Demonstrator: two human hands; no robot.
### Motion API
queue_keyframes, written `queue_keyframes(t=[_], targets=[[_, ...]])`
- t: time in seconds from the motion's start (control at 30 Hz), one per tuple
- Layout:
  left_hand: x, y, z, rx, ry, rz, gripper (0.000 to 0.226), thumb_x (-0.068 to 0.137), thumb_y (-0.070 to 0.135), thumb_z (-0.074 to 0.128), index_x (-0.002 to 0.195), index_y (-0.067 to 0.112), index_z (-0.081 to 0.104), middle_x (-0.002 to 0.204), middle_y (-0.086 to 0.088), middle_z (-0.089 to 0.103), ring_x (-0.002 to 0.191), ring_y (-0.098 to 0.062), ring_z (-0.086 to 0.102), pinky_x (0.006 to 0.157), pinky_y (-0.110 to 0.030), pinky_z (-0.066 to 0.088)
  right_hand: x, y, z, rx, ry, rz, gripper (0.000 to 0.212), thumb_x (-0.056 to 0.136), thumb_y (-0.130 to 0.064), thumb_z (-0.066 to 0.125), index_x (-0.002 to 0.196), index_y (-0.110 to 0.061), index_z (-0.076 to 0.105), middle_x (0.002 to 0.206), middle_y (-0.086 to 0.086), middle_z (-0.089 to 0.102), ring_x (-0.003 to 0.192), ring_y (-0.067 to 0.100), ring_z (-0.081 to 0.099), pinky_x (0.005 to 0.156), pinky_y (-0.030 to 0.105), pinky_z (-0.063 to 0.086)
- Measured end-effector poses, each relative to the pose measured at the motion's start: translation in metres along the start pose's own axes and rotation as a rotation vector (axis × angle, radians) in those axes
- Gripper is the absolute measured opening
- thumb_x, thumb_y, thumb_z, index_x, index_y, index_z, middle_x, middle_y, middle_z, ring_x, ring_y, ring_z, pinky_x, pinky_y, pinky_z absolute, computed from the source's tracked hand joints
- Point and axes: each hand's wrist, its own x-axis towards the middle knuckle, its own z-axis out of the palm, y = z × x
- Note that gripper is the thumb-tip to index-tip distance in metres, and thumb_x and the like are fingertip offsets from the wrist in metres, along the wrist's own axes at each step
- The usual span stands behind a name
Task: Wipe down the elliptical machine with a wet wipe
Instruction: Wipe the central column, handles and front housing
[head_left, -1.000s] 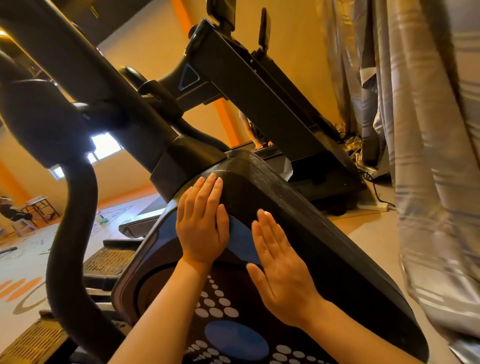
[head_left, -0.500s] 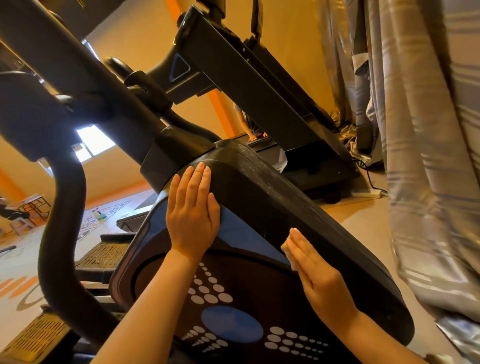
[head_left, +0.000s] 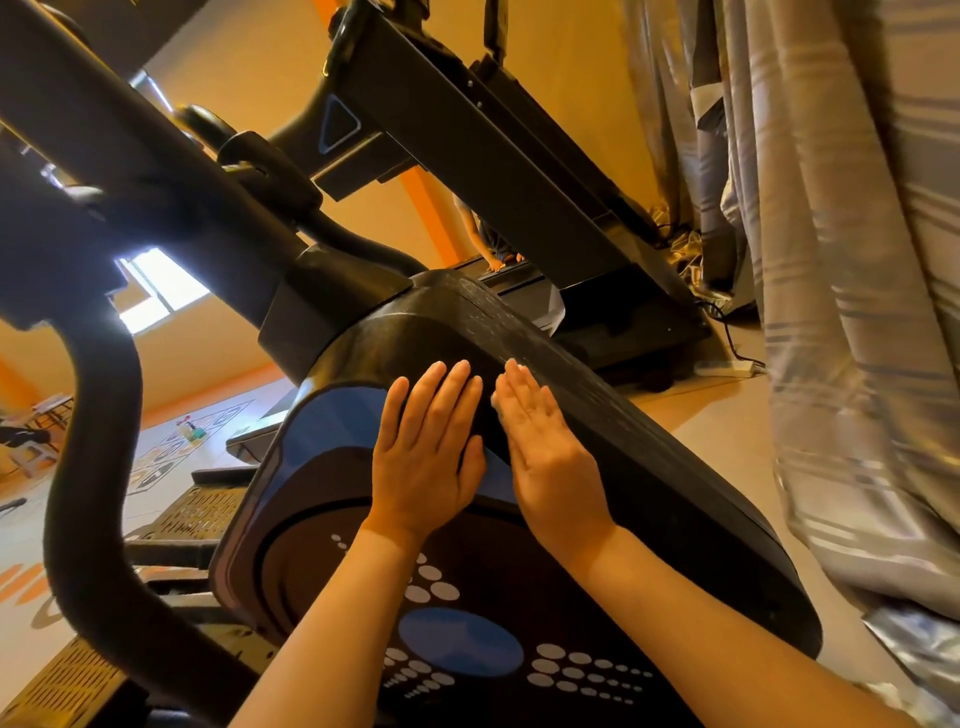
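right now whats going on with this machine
A person is wiping the elliptical machine's black housing. Both hands lie flat on its upper curved edge, side by side. The right hand presses a white wet wipe against the cover; only a sliver of it shows beside the fingers. The left hand rests flat beside it, holding nothing visible. A striped curtain hangs on the right.

We see the elliptical's housing (head_left: 597, 431) in matt, finely ribbed black plastic, its side panel (head_left: 332, 431) glossier; the curtain (head_left: 857, 312) looks like sheeny striped cloth.
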Motion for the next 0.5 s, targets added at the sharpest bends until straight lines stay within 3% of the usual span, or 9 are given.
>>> queue_keyframes(t=[0.1, 0.27, 0.4, 0.5], targets=[[0.0, 0.002, 0.003, 0.004, 0.012, -0.027, 0.047, 0.105, 0.033, 0.023, 0.141, 0.009, 0.043, 0.148, -0.01, 0.039, 0.139, -0.029, 0.035, 0.124, -0.04, 0.006, -0.039, 0.019, -0.009, -0.012, -0.01, 0.06, 0.048, 0.098, -0.005, 0.044, 0.146, -0.004, 0.036, 0.156, 0.012, 0.03, 0.147, 0.018, 0.024, 0.12, 0.034, 0.023], [-0.001, 0.003, 0.001, 0.002, 0.002, -0.042, 0.048, 0.105, 0.033, 0.021, 0.141, 0.009, 0.042, 0.148, -0.008, 0.038, 0.139, -0.029, 0.034, 0.124, -0.04, 0.004, -0.092, 0.036, -0.019, -0.02, -0.022, 0.226, 0.05, 0.1, -0.02, 0.037, 0.147, -0.005, 0.03, 0.159, 0.009, 0.023, 0.148, 0.014, 0.017, 0.116, 0.04, 0.024], [-0.001, 0.007, -0.001, -0.02, -0.024, -0.066, 0.049, 0.104, 0.033, 0.021, 0.142, 0.009, 0.041, 0.149, -0.009, 0.036, 0.14, -0.03, 0.032, 0.124, -0.04, 0.003, -0.066, 0.023, -0.012, 0.065, 0.015, 0.266, 0.05, 0.101, -0.023, 0.036, 0.147, -0.008, 0.028, 0.158, 0.007, 0.023, 0.149, 0.01, 0.014, 0.114, 0.045, 0.032], [-0.001, 0.009, -0.003, -0.014, -0.044, -0.072, 0.049, 0.104, 0.032, 0.021, 0.142, 0.009, 0.041, 0.15, -0.009, 0.036, 0.141, -0.03, 0.031, 0.124, -0.041, 0.003, -0.037, 0.005, -0.003, 0.035, -0.003, 0.198, 0.05, 0.103, -0.025, 0.033, 0.148, -0.005, 0.025, 0.158, 0.01, 0.021, 0.149, 0.015, 0.012, 0.117, 0.044, 0.028]])
